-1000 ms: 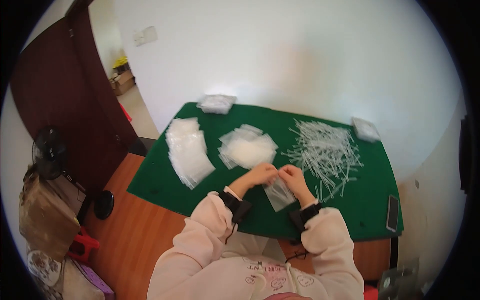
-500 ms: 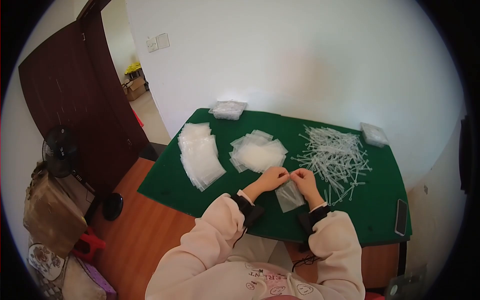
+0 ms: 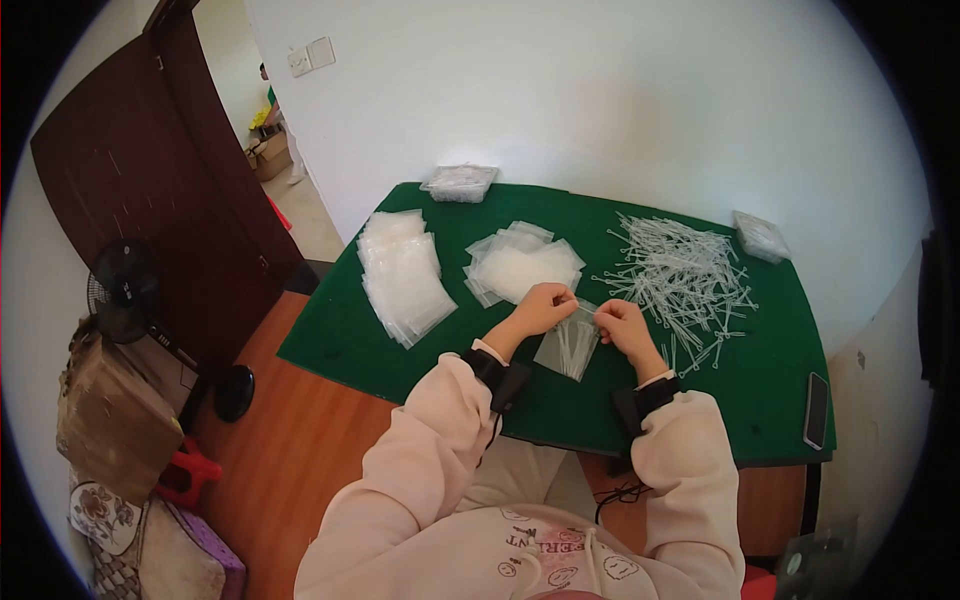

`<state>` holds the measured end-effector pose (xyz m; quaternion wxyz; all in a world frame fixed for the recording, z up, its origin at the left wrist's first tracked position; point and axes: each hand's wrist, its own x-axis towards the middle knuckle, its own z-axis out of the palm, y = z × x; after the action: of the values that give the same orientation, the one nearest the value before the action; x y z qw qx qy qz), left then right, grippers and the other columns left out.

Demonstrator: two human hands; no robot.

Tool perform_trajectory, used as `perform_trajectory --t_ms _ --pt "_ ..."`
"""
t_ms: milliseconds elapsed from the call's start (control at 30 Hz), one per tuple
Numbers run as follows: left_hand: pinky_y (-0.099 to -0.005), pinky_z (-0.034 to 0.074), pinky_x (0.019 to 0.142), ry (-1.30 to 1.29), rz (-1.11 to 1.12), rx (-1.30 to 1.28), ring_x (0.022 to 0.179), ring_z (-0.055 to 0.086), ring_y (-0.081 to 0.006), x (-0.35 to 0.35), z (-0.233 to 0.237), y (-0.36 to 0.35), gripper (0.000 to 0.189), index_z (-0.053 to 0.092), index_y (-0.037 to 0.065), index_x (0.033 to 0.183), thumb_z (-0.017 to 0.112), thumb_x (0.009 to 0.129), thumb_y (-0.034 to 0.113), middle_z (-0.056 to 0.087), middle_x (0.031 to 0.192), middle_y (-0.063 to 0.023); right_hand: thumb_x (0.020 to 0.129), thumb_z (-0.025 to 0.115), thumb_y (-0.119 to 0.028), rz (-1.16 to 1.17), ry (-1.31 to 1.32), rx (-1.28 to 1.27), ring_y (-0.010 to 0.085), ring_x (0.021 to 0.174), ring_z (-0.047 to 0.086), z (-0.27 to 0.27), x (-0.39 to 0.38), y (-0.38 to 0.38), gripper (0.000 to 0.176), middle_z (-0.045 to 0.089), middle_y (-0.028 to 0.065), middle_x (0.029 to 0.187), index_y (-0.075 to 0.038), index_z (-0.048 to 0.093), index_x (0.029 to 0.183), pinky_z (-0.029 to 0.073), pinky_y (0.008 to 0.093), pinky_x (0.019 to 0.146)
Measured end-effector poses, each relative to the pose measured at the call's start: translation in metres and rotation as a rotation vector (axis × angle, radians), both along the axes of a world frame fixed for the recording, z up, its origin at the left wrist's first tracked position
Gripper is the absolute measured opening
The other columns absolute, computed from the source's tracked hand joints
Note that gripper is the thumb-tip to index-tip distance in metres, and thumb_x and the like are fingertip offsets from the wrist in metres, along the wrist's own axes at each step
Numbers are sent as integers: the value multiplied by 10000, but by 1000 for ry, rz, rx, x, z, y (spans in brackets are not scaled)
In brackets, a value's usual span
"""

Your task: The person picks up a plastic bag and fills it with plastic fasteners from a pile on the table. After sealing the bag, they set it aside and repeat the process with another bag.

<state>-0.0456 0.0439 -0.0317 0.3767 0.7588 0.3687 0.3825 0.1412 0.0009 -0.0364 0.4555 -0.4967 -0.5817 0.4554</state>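
A clear plastic bag (image 3: 566, 347) with several thin clear sticks inside hangs between my hands, its top edge uppermost. My left hand (image 3: 546, 309) pinches the bag's upper left corner. At the upper right corner, my right hand (image 3: 624, 327) is closed on the same edge. Just beyond my left hand lies a fanned pile of clear bags (image 3: 525, 262). To the right of my right hand spreads a heap of thin clear plastic sticks with small ring ends (image 3: 685, 275).
Overlapping clear bags (image 3: 405, 280) lie at the left of the green-covered table (image 3: 480, 375). Filled clear packs stand at the back left (image 3: 460, 183) and back right (image 3: 761, 237). A phone (image 3: 815, 411) rests near the right edge. A black fan (image 3: 125, 280) stands by the door (image 3: 120, 190).
My hands have moved slightly apart along the bag's top edge, and the bag now hangs more spread. The camera view has shifted. A person partly shows in the doorway.
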Motion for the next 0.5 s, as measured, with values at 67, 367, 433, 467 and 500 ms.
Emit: perform_trajectory --t_ms 67,367,433,467,500 --pt "-246 398 522 -14 -57 0 566 485 -90 6 -4 -1 170 601 0 778 588 776 169 555 621 -26 751 593 -122 9 -63 72 79 501 489 -4 0 1 111 541 -2 597 -13 588 729 391 214 481" --pt "-220 415 501 -73 -191 -168 537 497 -73 4 1 -1 196 615 2 760 587 816 188 566 626 -14 740 599 -143 -10 -336 304 87 519 469 4 4 2 148 536 24 575 1 592 708 383 246 490" --pt "-226 429 492 -96 -171 -224 519 511 -83 5 -4 -2 207 615 1 742 591 814 194 567 611 -21 716 619 -169 -13 -364 342 126 518 502 3 10 2 168 548 67 565 -3 606 701 407 272 512" --pt "-224 434 490 -106 -157 -260 518 516 -86 4 -5 0 204 616 1 736 592 812 189 566 606 -22 715 619 -165 -12 -340 332 126 521 506 2 13 3 167 548 65 565 0 606 697 408 274 513" --pt "-220 433 492 -93 -141 -264 521 517 -86 3 -5 3 205 615 1 737 590 814 189 568 612 -21 713 620 -161 -14 -320 326 126 524 509 2 15 5 167 547 63 564 4 607 694 409 277 514"
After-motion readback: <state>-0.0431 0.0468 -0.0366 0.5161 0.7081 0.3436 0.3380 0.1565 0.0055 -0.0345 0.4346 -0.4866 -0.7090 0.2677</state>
